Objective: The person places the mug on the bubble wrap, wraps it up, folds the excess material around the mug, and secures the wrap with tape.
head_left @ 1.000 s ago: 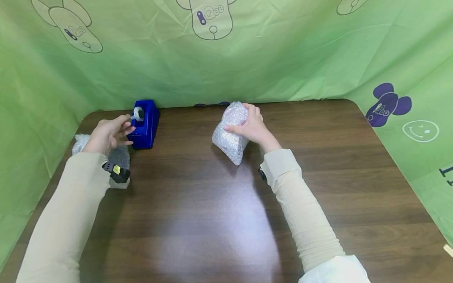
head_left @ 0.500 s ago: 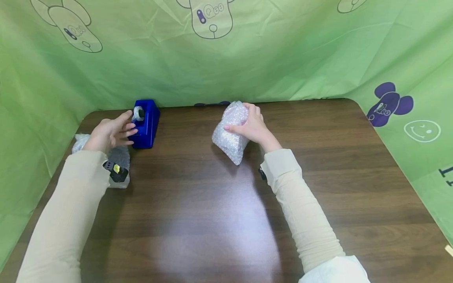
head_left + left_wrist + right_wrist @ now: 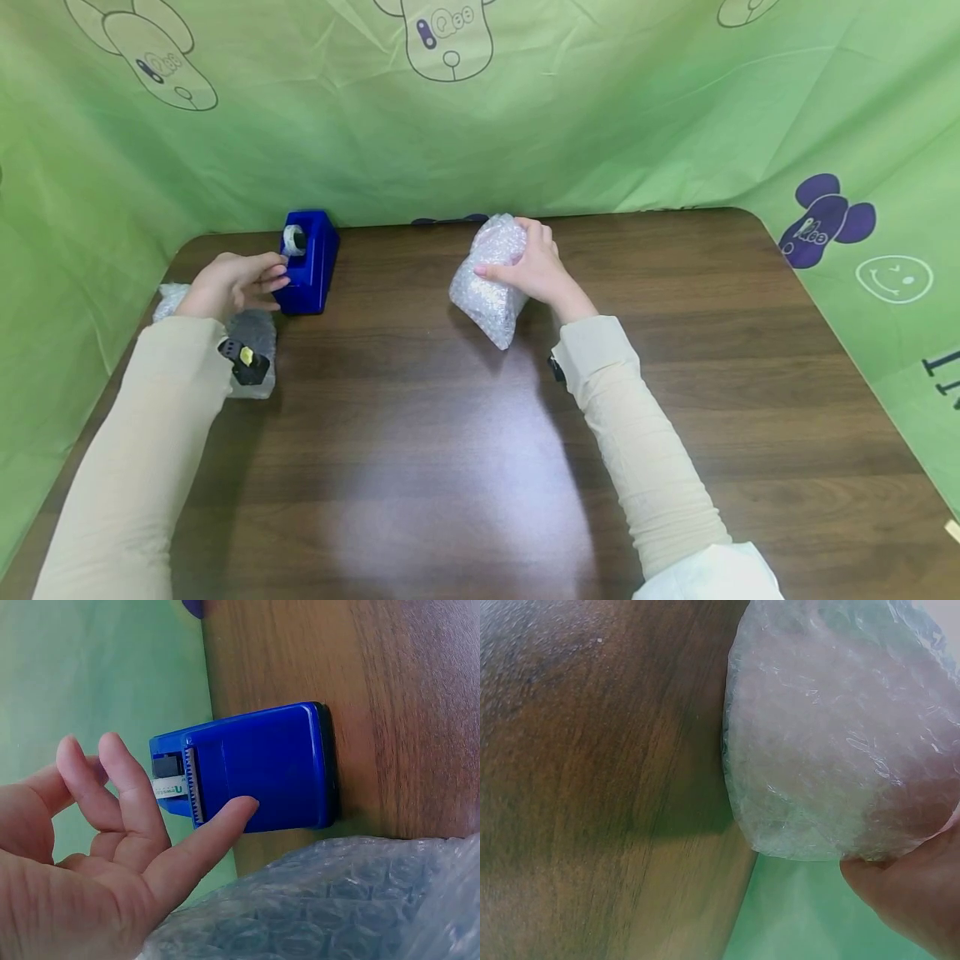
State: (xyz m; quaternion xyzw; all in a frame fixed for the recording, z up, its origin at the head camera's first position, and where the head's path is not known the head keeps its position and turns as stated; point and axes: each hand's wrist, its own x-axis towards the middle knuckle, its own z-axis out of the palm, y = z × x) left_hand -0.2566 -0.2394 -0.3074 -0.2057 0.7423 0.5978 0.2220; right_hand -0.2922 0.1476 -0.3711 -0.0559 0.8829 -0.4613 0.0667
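Observation:
My right hand point(image 3: 536, 271) grips a bubble-wrapped bundle point(image 3: 491, 283) near the back middle of the table, thumb across its front. In the right wrist view the clear bubble wrap point(image 3: 825, 735) hides what is inside. My left hand point(image 3: 236, 283) is at a blue tape dispenser point(image 3: 315, 267), its fingertips drawn together beside the tape roll point(image 3: 293, 241). The left wrist view shows one finger extended over the dispenser body point(image 3: 262, 769), past the toothed cutter. A short white strip of tape point(image 3: 169, 787) with green print shows behind that cutter; whether the fingers pinch its end I cannot tell.
Under my left forearm lies more bubble wrap point(image 3: 255, 333), which fills the lower part of the left wrist view. A green cloth point(image 3: 600, 108) with printed figures hangs around the back and sides of the brown wooden table point(image 3: 420, 467).
My left fingertips were near the tape roll, spread apart half a second ago, and have now come together slightly lower beside it. The right hand and its bundle stay still.

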